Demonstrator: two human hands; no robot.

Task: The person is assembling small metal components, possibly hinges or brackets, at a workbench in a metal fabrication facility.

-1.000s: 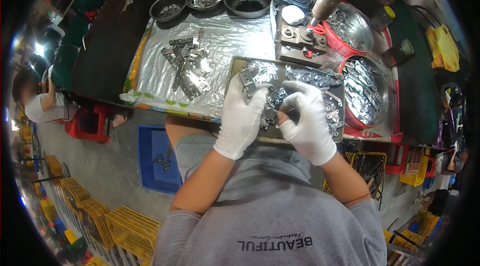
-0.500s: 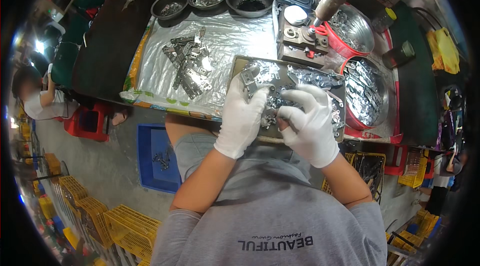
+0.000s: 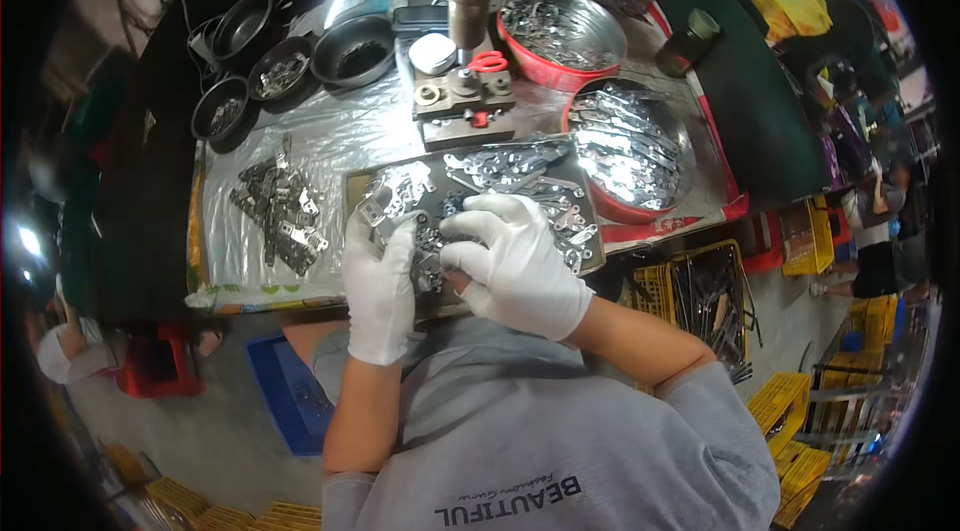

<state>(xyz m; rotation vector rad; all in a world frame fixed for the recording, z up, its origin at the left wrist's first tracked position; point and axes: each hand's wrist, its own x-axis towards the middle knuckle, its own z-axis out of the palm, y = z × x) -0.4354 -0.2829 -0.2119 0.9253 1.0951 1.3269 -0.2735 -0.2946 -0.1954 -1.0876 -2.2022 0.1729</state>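
Both hands wear white gloves and work over a shallow tray (image 3: 597, 236) of small metal parts. My left hand (image 3: 380, 296) is closed around a flat metal bracket (image 3: 371, 213) with a hole, upright between thumb and fingers at the tray's left side. Just right of it, my right hand (image 3: 520, 266) curls over a cluster of small metal parts (image 3: 428, 249), thumb and fingers drawn together. Whatever lies between those fingertips is hidden. A bare fingertip shows through the right glove. Longer metal strips (image 3: 500, 163) lie at the tray's back.
Beyond the tray stands a die block (image 3: 465, 126) under a press ram (image 3: 468, 11), with red-handled scissors (image 3: 488, 61) there. Two red-rimmed bowls of parts (image 3: 640, 201) sit right. Loose brackets (image 3: 280, 211) lie left on plastic sheeting; dark bowls (image 3: 352, 56) stand behind.
The view has swung to the right, so the bench appears shifted left. Both hands stay over the tray, the left still holding the bracket; the right fingers have curled closer to the left hand.
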